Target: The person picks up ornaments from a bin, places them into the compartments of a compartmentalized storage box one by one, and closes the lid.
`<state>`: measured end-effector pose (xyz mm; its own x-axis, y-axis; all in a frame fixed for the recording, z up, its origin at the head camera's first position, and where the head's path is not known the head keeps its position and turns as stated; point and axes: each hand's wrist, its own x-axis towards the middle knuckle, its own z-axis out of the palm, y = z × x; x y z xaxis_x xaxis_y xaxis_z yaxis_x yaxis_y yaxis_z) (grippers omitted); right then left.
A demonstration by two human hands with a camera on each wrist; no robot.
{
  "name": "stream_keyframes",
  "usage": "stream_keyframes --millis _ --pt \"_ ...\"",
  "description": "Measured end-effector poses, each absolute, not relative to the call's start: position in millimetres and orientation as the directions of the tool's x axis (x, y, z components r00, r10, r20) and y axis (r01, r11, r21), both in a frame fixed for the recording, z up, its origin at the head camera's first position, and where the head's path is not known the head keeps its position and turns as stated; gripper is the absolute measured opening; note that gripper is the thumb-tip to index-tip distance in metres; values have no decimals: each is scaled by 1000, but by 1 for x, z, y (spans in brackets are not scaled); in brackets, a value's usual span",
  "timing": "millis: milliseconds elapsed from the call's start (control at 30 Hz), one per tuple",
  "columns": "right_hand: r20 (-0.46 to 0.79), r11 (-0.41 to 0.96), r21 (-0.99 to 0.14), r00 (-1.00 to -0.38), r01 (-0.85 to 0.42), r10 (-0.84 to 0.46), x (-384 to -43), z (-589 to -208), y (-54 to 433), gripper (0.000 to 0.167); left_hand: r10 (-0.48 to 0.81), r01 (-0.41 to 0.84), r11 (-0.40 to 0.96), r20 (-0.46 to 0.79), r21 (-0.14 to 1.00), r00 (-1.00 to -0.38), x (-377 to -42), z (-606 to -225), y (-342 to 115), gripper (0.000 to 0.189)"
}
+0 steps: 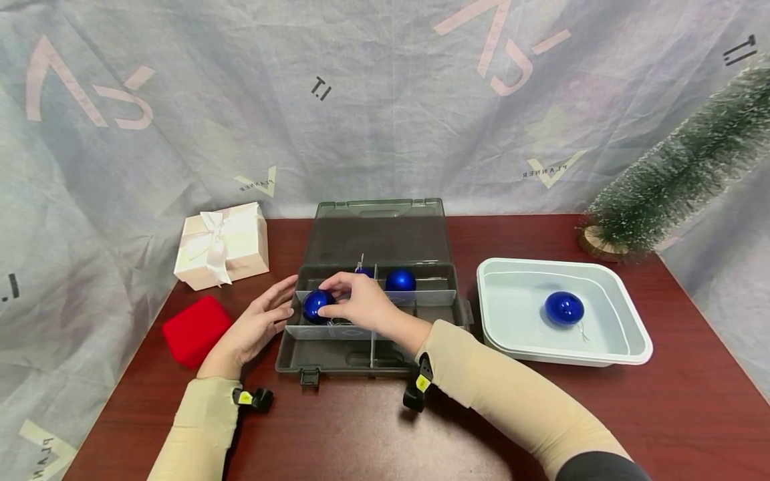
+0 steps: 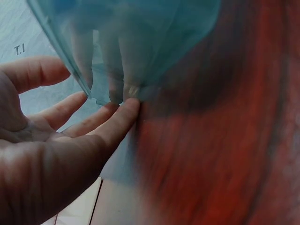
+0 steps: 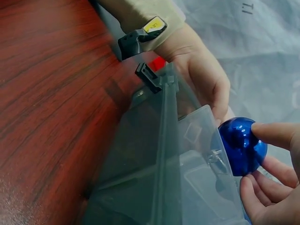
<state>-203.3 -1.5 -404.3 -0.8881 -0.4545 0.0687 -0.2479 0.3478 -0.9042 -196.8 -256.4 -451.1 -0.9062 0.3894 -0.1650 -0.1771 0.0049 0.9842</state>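
Observation:
A shiny blue bauble is pinched between the thumb and fingers of my right hand, at the left middle compartment of a grey see-through divider box. The right wrist view shows the same bauble beside a clear divider. My left hand touches the box's left side with fingers extended; in the left wrist view its fingertips meet the box wall. Another blue bauble sits in the back right compartment, and one more, partly hidden by my right hand, is in the back left.
A white tub on the right holds a blue bauble. The box's lid stands open at the back. On the left are a white gift box with a bow and a red box. A frosted tree leans at far right.

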Motion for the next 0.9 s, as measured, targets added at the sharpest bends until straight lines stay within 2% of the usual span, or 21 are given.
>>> stream_keyframes --millis 567,733,900 --pt "95 411 -858 -882 -308 -462 -205 -411 -12 36 393 -160 27 -157 987 -906 -196 -448 -256 67" --pt "108 381 -869 -871 -317 -478 -204 -411 -10 36 392 -162 28 -159 986 -906 -196 -448 -256 67" --pt "141 320 -893 -871 -318 -471 -202 -407 -2 28 389 -174 10 -164 985 -906 -195 -448 -255 67"
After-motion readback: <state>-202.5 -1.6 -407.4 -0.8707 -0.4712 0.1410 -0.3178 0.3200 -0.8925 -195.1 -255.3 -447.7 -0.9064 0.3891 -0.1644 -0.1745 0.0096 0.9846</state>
